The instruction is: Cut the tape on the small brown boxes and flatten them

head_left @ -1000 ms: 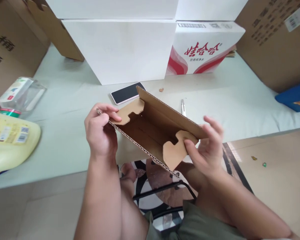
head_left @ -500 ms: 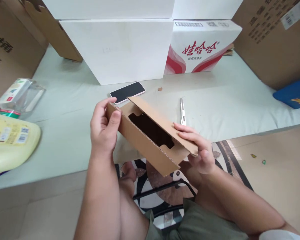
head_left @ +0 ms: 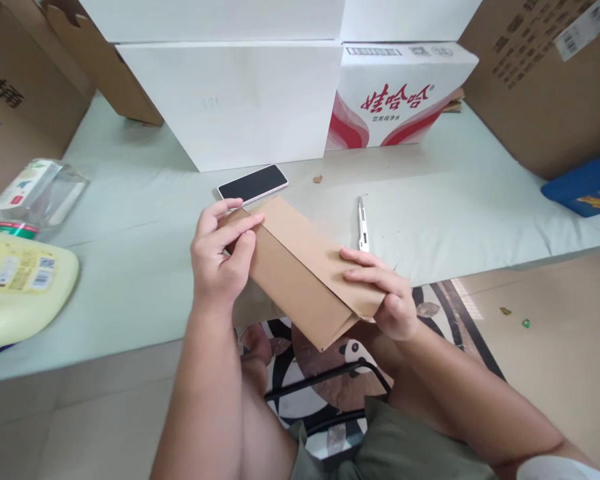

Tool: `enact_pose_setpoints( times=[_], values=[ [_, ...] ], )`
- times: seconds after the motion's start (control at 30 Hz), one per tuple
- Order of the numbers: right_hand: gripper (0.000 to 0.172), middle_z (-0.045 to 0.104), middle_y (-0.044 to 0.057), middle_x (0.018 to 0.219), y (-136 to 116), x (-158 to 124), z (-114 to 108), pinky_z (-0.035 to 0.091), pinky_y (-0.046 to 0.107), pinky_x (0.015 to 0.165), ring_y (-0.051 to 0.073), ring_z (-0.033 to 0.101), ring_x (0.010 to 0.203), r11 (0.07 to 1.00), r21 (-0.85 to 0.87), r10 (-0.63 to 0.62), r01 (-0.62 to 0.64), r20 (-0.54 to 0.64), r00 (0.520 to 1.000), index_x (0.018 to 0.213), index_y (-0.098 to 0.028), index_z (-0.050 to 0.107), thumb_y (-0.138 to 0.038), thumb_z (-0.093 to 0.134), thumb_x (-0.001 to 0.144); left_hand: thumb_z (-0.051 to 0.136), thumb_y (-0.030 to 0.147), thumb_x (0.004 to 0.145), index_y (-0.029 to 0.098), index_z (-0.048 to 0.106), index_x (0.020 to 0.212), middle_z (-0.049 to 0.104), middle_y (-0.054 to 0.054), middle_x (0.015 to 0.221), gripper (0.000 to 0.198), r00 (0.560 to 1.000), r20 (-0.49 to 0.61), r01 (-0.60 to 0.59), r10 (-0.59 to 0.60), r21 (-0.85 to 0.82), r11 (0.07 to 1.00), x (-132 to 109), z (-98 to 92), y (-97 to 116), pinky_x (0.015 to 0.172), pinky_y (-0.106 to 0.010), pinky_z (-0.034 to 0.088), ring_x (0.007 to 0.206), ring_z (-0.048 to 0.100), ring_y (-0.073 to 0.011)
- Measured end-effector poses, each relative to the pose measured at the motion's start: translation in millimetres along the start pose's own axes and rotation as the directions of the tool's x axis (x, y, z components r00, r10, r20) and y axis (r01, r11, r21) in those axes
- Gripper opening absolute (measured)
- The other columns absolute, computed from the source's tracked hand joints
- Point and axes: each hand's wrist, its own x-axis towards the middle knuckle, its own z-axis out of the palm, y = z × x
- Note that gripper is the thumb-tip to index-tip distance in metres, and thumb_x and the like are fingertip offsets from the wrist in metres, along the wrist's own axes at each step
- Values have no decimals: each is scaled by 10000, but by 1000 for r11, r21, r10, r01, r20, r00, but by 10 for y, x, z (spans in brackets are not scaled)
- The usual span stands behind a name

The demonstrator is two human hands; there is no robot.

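Between my hands a small brown cardboard box (head_left: 300, 283) is held tilted over the table's front edge. Its upper flaps lie folded over, and a small gap shows at the near right end. My left hand (head_left: 223, 250) grips the far left end, with the index finger and thumb on the flaps. Around the right end is my right hand (head_left: 387, 290), its fingers laid on the top flap and its palm at the side. Just beyond the box lie a smartphone (head_left: 253, 183), screen up, and a white utility knife (head_left: 363, 225).
White cartons (head_left: 230, 107) and a red-and-white carton (head_left: 395, 100) stand at the back. Left are a clear plastic bottle (head_left: 45, 193) and a pale yellow jug (head_left: 25, 287). Large brown cartons (head_left: 555, 87) and a blue object (head_left: 587, 190) border the right. A patterned mat (head_left: 325, 373) lies below.
The box's flaps have come down over its opening, so the dark inside no longer shows. My left index finger now presses on the top flap.
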Motion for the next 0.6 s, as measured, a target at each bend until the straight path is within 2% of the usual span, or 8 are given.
enact_pose_setpoints(
  times=[0.13, 0.23, 0.33, 0.43, 0.53, 0.6],
  values=[
    [544, 622, 44, 1490, 69, -13, -28, 502, 555, 1140, 317, 556, 1425, 988, 24, 152, -150, -138, 979, 1357, -369, 633, -681, 405, 974, 636, 224, 871, 286, 837, 917, 705, -44, 1234, 215, 998, -56, 18, -17, 16, 1000, 26, -42, -34, 1119, -443, 512, 1209, 662, -242],
    [504, 597, 55, 1489, 127, 3, -69, 489, 541, 1146, 306, 541, 1425, 951, -23, 297, -307, -197, 934, 1330, -350, 611, -667, 419, 988, 638, 182, 857, 247, 836, 910, 723, -61, 1210, 215, 990, -126, 69, -66, 23, 997, 64, -86, -45, 1084, -432, 526, 1185, 671, -234],
    [516, 589, 89, 1481, 183, 18, -94, 479, 541, 1154, 297, 558, 1381, 907, -44, 409, -418, -139, 902, 1375, -308, 558, -643, 432, 1003, 638, 139, 849, 169, 833, 962, 727, -104, 1197, 227, 963, -248, 113, -102, 31, 993, 100, -125, -58, 1061, -410, 529, 1148, 682, -222],
    [655, 558, 116, 1517, 240, 5, -77, 519, 548, 1111, 302, 588, 1332, 888, 32, 460, -459, -16, 888, 1494, -304, 431, -698, 453, 971, 614, 139, 862, 128, 823, 999, 721, -123, 1220, 250, 936, -324, 145, -134, 11, 989, 118, -141, -73, 1075, -389, 519, 1151, 680, -208],
    [828, 530, 114, 1559, 274, -15, -34, 516, 587, 1111, 319, 583, 1357, 883, 144, 449, -446, 13, 893, 1607, -355, 219, -744, 482, 925, 588, 163, 867, 107, 816, 1007, 741, -126, 1167, 273, 929, -339, 153, -152, -23, 988, 122, -153, -94, 1092, -380, 511, 1155, 681, -208],
    [873, 524, 103, 1576, 268, -15, -6, 510, 602, 1117, 330, 577, 1376, 898, 185, 407, -398, -11, 913, 1623, -382, 150, -755, 482, 906, 567, 189, 865, 100, 803, 1021, 748, -122, 1144, 296, 929, -331, 174, -168, -13, 985, 118, -165, -119, 1126, -389, 487, 1188, 666, -221]
  ],
)
